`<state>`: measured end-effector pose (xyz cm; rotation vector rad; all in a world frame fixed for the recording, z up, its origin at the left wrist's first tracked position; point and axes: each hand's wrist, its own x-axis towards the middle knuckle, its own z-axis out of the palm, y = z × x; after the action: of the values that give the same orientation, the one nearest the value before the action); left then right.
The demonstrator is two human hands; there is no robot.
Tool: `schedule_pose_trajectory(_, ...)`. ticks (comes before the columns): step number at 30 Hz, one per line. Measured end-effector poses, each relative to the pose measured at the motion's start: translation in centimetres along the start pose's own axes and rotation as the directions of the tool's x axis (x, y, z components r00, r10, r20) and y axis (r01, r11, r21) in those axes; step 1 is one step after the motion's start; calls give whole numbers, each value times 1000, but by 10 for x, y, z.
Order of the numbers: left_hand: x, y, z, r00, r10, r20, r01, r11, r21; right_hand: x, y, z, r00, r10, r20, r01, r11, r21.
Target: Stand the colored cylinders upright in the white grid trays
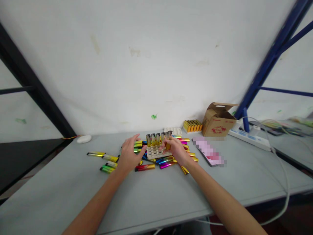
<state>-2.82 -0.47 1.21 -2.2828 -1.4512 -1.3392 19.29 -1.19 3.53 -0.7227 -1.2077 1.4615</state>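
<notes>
A pale tray with rows of holes (153, 153) lies among scattered lighters, and several gold lighters (153, 139) stand upright along its far row. My right hand (178, 150) is closed round a gold lighter (168, 145) at the tray's right side; its fingers partly cover that lighter. At the left edge of the tray, my left hand (130, 155) is open, thumb and fingers apart, above loose lighters. Shiny loose lighters in red (145, 167), purple and blue lie in front of the tray. Yellow and green lighters (107, 169) lie farther left.
A filled tray of yellow lighters (192, 126) stands by the wall, beside an open cardboard box (218, 120). Behind my hands is another pale tray (174, 131). A phone (209, 152), a power strip (251, 138) with cables, and a white rounded object (84, 139) rest on the table.
</notes>
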Motion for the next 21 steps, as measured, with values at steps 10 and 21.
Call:
schedule_pose_trajectory(10,-11,-16,16,949,27,315,-37,999,25,5,-18,-17,985,170,-3,-159,929,333)
schedule_pose_trajectory(21,-14,-21,21,929,27,370,-42,999,32,3,-22,-22,955,261,138,-295,842,451)
